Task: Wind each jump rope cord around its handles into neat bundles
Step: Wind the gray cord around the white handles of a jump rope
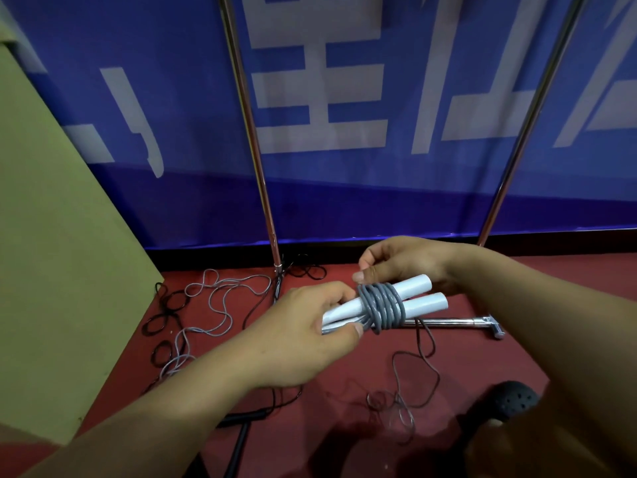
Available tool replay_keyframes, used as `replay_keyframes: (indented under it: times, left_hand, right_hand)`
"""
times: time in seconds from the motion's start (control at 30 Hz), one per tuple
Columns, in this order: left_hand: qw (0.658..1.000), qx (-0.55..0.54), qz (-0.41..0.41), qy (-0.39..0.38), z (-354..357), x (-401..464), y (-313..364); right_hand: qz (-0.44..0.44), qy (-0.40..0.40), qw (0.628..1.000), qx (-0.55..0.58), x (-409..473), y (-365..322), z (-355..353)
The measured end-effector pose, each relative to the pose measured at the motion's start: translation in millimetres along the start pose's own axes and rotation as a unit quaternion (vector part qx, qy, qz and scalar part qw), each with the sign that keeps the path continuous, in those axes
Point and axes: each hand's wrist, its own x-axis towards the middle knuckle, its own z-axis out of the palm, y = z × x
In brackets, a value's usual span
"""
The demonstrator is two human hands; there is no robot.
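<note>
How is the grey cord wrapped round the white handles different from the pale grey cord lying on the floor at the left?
The wrapped grey cord sits in tight coils side by side around the two white handles, held in the air by the left hand and right hand. The loose pale cord sprawls in open, uneven loops on the red floor, untouched. It also looks thinner and lighter. Both are grey jump rope cords.
</note>
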Motion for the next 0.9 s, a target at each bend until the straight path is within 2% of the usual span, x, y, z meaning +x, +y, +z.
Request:
replay_keyframes:
  times: [0.2, 0.3, 0.4, 0.57, 0.77, 0.9]
  left_hand:
    - [0.989, -0.142, -0.023, 0.031, -5.2, 5.0, -2.9]
    - [0.972, -0.216, -0.049, 0.078, -10.9, 11.0, -5.4]
    - [0.957, -0.239, -0.097, 0.132, -16.0, 15.6, -8.3]
    - [0.956, -0.154, -0.175, 0.178, -19.7, 19.3, -26.4]
    - [0.961, -0.042, -0.195, 0.192, -22.0, 18.6, -41.2]
    - [0.958, -0.021, -0.202, 0.203, -23.3, 19.8, -48.0]
  right_hand:
    - [-0.041, 0.023, 0.999, -0.009, 2.1, 4.8, 1.1]
    - [-0.041, 0.065, 0.997, -0.015, 5.0, 4.4, 14.1]
    - [-0.021, 0.062, 0.998, -0.022, 7.7, 0.5, 27.7]
    - [-0.007, 0.062, 0.997, -0.055, 5.2, -2.4, 41.9]
    - [0.001, 0.082, 0.994, -0.076, 3.2, -1.5, 52.6]
    - [-0.01, 0.073, 0.992, -0.103, -1.0, -2.0, 57.0]
